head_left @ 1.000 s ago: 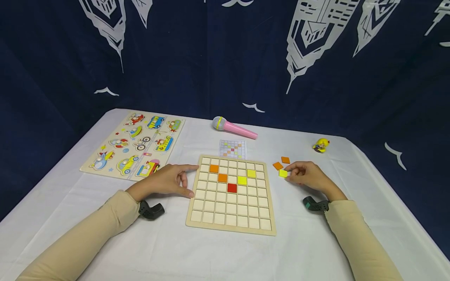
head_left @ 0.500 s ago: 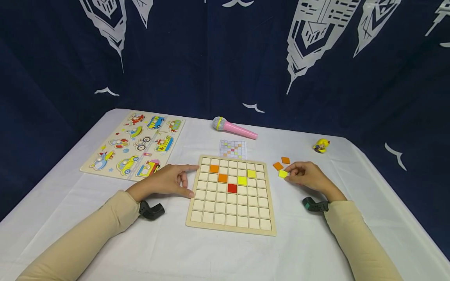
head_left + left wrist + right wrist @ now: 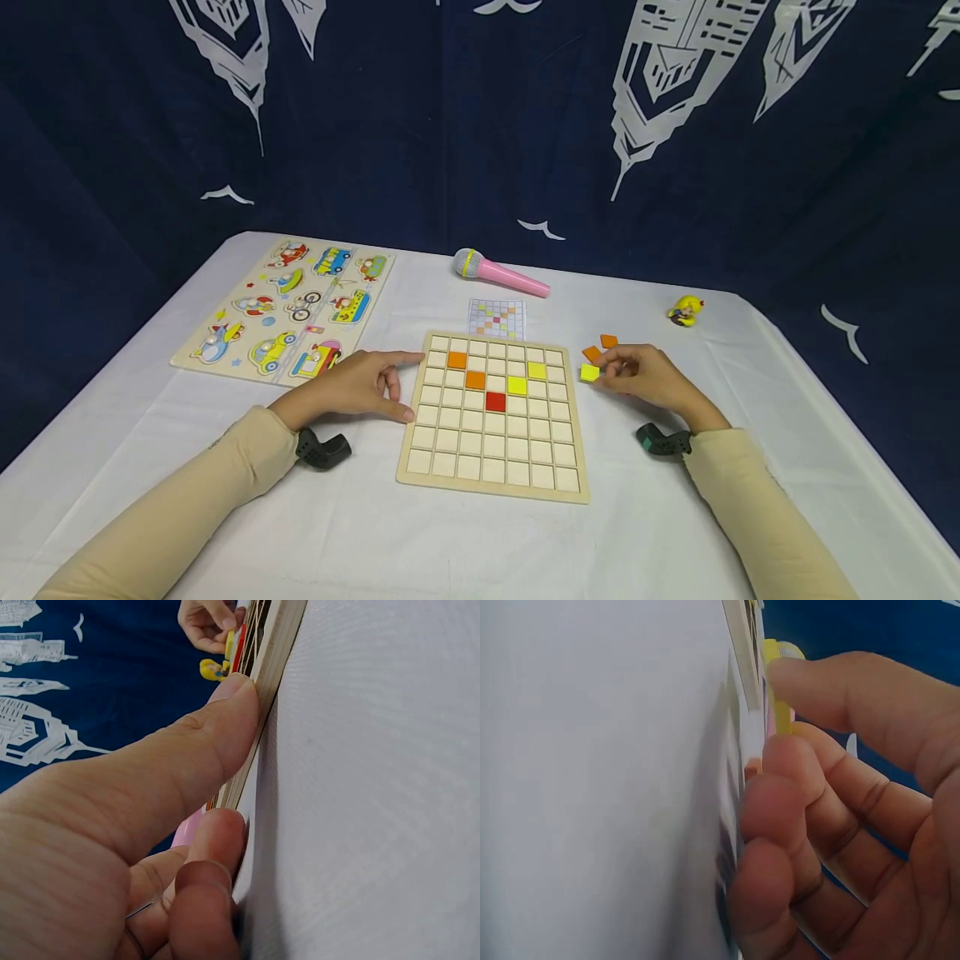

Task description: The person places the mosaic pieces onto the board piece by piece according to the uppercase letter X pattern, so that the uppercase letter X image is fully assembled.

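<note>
Two hands seen at lower centre of the head view, left hand [image 3: 352, 390] laid relaxed against the grid board [image 3: 495, 483], yellow tile [image 3: 589, 372] pinched by the right hand [image 3: 645, 377] just right of the board, orange tiles [image 3: 592, 352] partly hidden behind fingers, left wrist view filled by a thumb [image 3: 225, 735] pressed on the board edge [image 3: 262, 690], right wrist view blurred, tile [image 3: 780, 712] seen edge-on between fingertips [image 3: 795, 679].

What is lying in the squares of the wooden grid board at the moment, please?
The wooden grid board holds two orange tiles, two yellow tiles and one red tile; the other squares are bare. The left hand touches its left edge, covering no squares.
</note>
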